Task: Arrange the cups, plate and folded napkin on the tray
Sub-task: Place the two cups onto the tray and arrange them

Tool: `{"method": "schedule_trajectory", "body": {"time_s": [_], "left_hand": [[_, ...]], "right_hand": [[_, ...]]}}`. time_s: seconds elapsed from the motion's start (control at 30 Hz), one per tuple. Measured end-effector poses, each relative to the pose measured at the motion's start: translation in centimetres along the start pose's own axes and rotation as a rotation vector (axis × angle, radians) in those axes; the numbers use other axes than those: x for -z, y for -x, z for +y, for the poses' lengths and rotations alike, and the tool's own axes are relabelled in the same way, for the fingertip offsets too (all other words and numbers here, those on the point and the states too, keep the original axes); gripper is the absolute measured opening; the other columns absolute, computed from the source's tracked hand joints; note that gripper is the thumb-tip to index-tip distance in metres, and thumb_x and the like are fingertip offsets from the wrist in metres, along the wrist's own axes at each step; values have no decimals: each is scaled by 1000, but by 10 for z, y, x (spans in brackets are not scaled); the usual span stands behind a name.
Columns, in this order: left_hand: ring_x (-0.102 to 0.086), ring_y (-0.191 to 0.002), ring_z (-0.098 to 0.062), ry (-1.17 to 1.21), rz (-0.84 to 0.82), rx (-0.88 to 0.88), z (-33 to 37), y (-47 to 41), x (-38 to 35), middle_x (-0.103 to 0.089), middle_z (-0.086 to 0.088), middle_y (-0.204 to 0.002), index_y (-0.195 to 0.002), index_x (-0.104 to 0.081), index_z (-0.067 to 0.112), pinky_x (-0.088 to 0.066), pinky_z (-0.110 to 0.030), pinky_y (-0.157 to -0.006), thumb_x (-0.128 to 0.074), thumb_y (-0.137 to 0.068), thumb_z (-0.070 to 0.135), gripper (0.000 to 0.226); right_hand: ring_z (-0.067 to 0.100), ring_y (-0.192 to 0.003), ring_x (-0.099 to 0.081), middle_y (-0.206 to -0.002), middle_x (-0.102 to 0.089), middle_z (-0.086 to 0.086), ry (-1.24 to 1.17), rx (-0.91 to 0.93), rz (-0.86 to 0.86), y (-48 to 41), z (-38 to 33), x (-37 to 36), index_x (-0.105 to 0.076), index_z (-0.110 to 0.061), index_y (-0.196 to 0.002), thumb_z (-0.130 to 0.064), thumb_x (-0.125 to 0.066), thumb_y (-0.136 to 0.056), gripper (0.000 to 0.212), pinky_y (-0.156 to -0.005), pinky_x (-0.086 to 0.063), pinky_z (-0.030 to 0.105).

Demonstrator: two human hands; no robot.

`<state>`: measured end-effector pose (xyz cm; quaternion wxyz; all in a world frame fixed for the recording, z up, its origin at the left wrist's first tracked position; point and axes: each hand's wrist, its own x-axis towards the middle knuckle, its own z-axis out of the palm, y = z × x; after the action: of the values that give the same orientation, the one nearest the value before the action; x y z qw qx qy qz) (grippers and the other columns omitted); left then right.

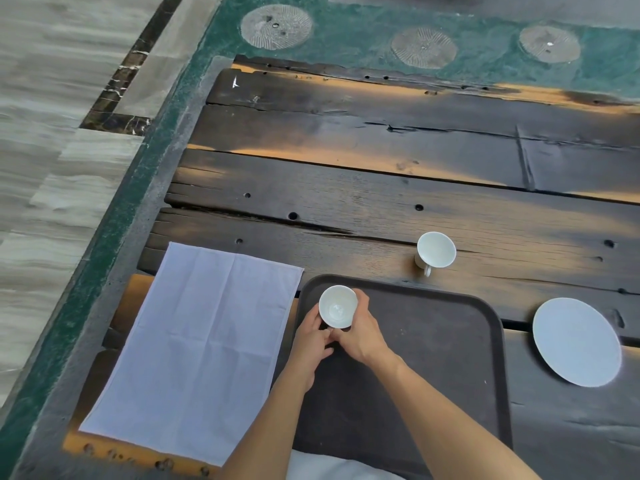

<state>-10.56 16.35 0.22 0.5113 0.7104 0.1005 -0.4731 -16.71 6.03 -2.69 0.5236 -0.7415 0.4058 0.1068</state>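
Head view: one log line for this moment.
left hand, right hand: hold white cup at tray far-left corner | second cup, plate: on table | napkin: flat beside tray

Old dark planks in front of me, stone floor beyond.
I look down on a worktop (346,188) of weathered dark wooden planks, cracked along the grain, dotted with small round holes (292,215) and streaked with orange light. Past its far edge runs a green band (485,69) set with three round ribbed discs (276,26); to my left lies a grey streaked floor (52,81) crossed by a dark veined strip (138,57).
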Motion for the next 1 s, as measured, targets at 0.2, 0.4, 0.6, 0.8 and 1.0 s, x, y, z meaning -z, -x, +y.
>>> {"method": "schedule_trajectory", "body": {"time_s": [0.2,0.4,0.6,0.8,1.0], "left_hand": [[-46,-141,-26,-157,117,-33,-6,-4,-1,-44,-2,-158,-154,-39,28,-43,-50,-114,-55,-104,20,53],[-48,-140,-21,-188,227,-140,-4,7,2,-52,1,-153,-150,-45,25,-40,-43,-117,-54,-104,21,47],[-51,-135,-21,-246,248,-226,5,24,3,-58,1,-147,-147,-49,23,-41,-39,-111,-51,-103,18,44],[-52,-117,-13,-270,228,-322,9,37,-9,-59,3,-144,-146,-50,25,-43,-22,-86,-51,-101,17,46],[-54,-122,-20,-298,203,-365,15,50,-39,-60,7,-141,-142,-53,29,-51,-37,-101,-51,-101,19,42]], "right_hand": [[26,-142,-37,-155,-37,6,13,-3,-32,4,0,9,-1,-27,-158,-25,-82,-75,116,-115,-36,40],[26,-133,-48,-152,-39,8,51,7,-2,15,3,33,-2,-30,-159,-30,-83,-72,119,-110,-43,43],[28,-140,-42,-158,-32,8,76,39,29,32,13,67,-2,-28,-160,-35,-80,-76,115,-112,-41,44],[25,-145,-34,-160,-29,7,98,83,101,51,26,104,-4,-28,-160,-35,-80,-77,112,-114,-33,36],[26,-147,-33,-164,-22,3,79,127,148,70,38,133,-4,-27,-160,-32,-81,-78,113,-119,-34,45]]}}
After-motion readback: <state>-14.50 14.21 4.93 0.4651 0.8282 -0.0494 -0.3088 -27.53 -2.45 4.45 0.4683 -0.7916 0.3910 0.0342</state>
